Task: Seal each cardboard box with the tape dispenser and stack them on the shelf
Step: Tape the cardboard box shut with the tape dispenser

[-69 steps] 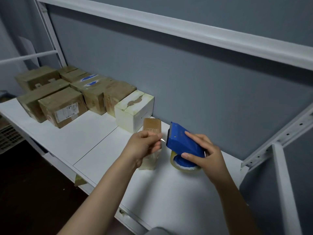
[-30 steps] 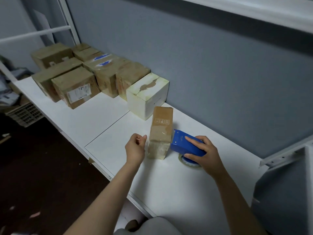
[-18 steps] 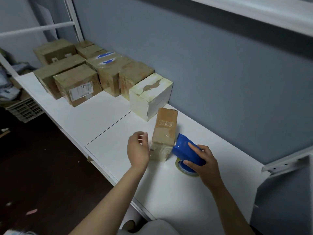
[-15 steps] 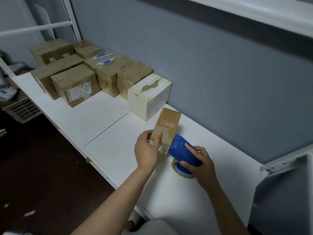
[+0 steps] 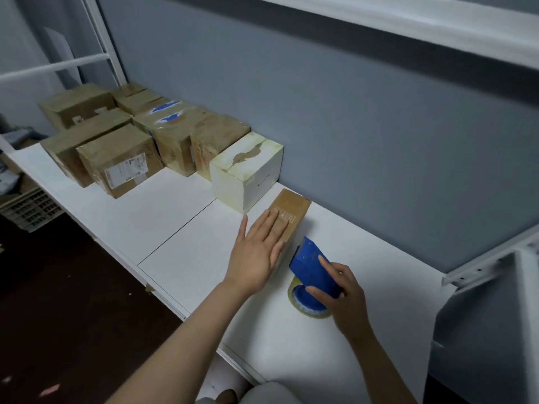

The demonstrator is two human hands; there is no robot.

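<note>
Sealing step: left hand (image 5: pixel 258 252), fingers straight and flat, presses down the small brown cardboard box (image 5: pixel 291 209) lying on the white shelf board (image 5: pixel 189 258), right hand (image 5: pixel 347 298) grips the blue tape dispenser (image 5: pixel 312 269) just beside its near end; next move probably calls for drawing tape along the seam.

I see a plain brown rectangular cardboard box (image 5: pixel 292 207) with small white printed symbols, and a bright blue plastic tape dispenser (image 5: pixel 313 271) with a pale yellowish tape roll (image 5: pixel 309 312). The white cube-shaped carton (image 5: pixel 256 177) has a torn brown patch on top. A tan cardboard box (image 5: pixel 175 135) further along carries blue streaks. The flat shelf (image 5: pixel 175 225) is white.
</note>
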